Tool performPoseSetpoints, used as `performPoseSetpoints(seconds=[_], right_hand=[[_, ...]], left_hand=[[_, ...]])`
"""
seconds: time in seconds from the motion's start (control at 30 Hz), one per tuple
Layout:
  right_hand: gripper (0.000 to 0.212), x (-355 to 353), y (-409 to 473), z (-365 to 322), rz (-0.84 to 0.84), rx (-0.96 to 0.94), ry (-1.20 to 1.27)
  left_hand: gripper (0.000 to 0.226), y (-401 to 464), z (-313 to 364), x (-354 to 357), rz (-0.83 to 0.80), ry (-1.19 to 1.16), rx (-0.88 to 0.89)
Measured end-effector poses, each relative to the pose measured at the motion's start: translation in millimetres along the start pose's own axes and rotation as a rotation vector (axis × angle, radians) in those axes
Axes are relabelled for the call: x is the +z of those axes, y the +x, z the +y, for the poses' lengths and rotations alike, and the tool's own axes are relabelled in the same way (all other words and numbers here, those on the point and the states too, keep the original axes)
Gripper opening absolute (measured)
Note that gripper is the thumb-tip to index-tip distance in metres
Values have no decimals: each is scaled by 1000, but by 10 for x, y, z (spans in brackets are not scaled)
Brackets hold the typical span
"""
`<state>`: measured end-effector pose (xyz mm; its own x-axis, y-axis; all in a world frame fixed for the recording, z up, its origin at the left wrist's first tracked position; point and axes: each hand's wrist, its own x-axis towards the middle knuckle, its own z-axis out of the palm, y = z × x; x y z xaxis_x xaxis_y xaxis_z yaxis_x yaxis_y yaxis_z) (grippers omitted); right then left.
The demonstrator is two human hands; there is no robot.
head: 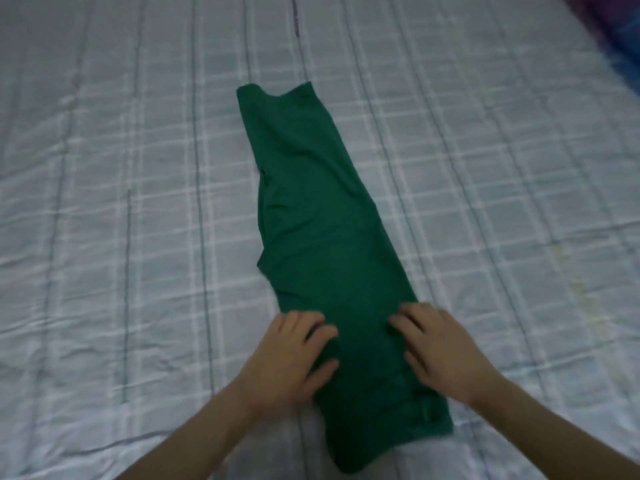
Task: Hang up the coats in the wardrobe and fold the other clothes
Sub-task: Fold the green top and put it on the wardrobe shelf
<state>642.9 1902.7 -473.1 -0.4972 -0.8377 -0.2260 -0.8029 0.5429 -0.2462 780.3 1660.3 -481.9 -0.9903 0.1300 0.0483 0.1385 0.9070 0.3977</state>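
Observation:
A dark green garment (311, 209) lies on the bed, folded lengthwise into a long narrow strip that runs from near me away to the upper middle. My left hand (291, 351) rests palm down on the strip's left edge near its close end, fingers lying flat on the cloth. My right hand (440, 348) rests palm down on the right edge at the same height, fingers spread over the fabric. Neither hand grips the cloth.
The bed is covered by a pale blue checked quilt (138, 202) with creases across it. A dark blue and purple fabric (620, 32) lies at the far right corner.

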Motion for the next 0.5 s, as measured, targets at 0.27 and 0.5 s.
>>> performPoseSetpoints(seconds=[0.27, 0.5], right_hand=[[93, 414, -1005, -183, -308, 13, -2], [78, 308, -817, -337, -349, 31, -153]], left_hand=[[70, -551, 853, 568, -559, 140, -131], [55, -280, 974, 296, -513, 291, -12]])
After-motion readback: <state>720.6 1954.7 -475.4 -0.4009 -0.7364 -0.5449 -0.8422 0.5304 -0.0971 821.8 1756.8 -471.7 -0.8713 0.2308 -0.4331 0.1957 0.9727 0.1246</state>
